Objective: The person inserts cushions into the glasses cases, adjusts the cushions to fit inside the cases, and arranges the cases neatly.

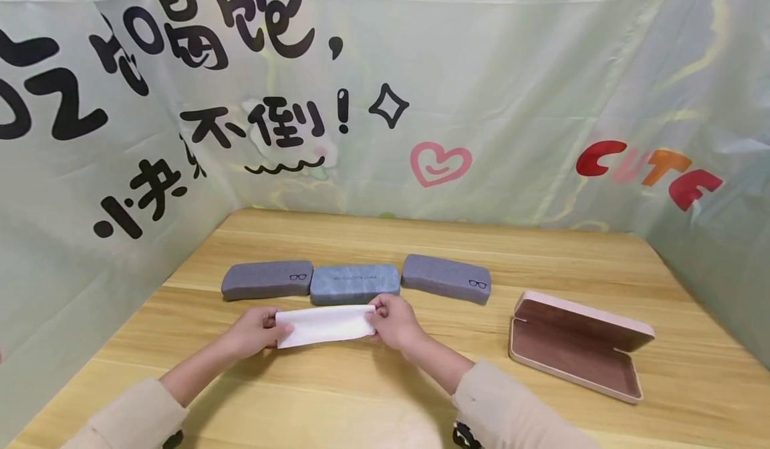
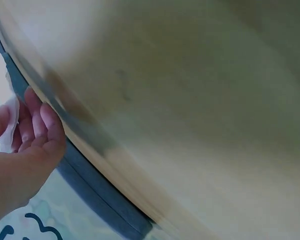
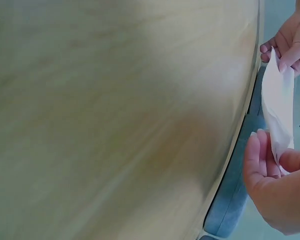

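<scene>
A folded white cloth (image 1: pixel 327 325) is stretched between both hands above the wooden table. My left hand (image 1: pixel 255 332) pinches its left end between thumb and fingers, and my right hand (image 1: pixel 394 321) pinches the right end. In the right wrist view the cloth (image 3: pixel 280 105) hangs as a narrow strip with both hands at its ends. Only part of the cloth (image 2: pixel 2 95) shows in the left wrist view, beside the left thumb. Just behind the hands lies a blue glasses case (image 1: pixel 355 284), closed.
Two closed grey-purple glasses cases, one on the left (image 1: pixel 265 280) and one on the right (image 1: pixel 445 278), flank the blue one. At the right, a pink glasses case (image 1: pixel 577 349) lies with its lid up. Printed curtains (image 1: pixel 511 101) enclose the wooden table (image 1: pixel 337 402).
</scene>
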Motion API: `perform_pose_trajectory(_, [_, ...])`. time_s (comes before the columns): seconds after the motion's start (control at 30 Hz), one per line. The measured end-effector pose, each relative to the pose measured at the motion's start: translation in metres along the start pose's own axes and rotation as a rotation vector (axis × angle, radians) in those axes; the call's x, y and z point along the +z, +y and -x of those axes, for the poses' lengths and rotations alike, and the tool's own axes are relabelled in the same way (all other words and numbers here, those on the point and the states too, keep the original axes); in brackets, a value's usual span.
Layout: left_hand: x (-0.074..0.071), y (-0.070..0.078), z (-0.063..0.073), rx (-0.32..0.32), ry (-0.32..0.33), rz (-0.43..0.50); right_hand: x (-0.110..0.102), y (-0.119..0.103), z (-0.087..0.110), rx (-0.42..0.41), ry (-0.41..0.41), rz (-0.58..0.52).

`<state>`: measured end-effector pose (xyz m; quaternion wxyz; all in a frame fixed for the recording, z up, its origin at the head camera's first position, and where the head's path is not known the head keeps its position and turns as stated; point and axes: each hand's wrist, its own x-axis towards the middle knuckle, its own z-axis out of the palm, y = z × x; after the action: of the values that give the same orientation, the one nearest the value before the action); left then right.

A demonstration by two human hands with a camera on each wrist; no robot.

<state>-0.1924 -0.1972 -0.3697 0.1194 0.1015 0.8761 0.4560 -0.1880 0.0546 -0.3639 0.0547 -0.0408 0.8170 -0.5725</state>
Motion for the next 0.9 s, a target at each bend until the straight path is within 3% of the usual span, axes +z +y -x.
perform_pose_trajectory(0.2, [0.01, 0.011, -0.005, -0.036, 0.056, 0.032, -0.012, 0.003, 0.001, -0.007, 0.032, 0.034])
perform_pose_trajectory(0.67, [0.04, 0.034, -0.007, -0.083, 0.095, 0.146, -0.038, 0.009, 0.011, 0.011, 0.123, 0.016])
perform_pose_trajectory(0.9, [0.058, 0.043, -0.014, -0.077, 0.134, 0.271, -0.055, 0.014, 0.018, 0.019, 0.133, 0.031])
